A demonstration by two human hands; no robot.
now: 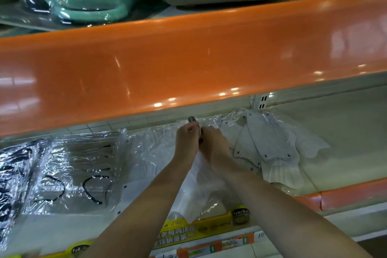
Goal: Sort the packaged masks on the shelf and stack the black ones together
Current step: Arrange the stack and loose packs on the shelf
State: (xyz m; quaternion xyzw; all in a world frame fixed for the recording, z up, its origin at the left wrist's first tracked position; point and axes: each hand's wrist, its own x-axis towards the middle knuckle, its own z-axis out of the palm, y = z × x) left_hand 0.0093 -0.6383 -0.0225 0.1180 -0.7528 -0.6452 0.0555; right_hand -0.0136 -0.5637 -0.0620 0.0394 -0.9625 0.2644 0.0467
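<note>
Bagged masks (69, 174) lie left on the shelf (345, 142); loose masks (270, 146) right; hands between.

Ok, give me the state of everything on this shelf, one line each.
Left hand: pinching clear wrapping at the back.
Right hand: gripping the same wrapping.
Black masks: wrapped, lying far left.
White masks: loose overlapping pile, right.
Clear packs: lying flat, black loops showing.

Single head-worn view, close, looking forward and down into the shelf (345, 132)
</note>
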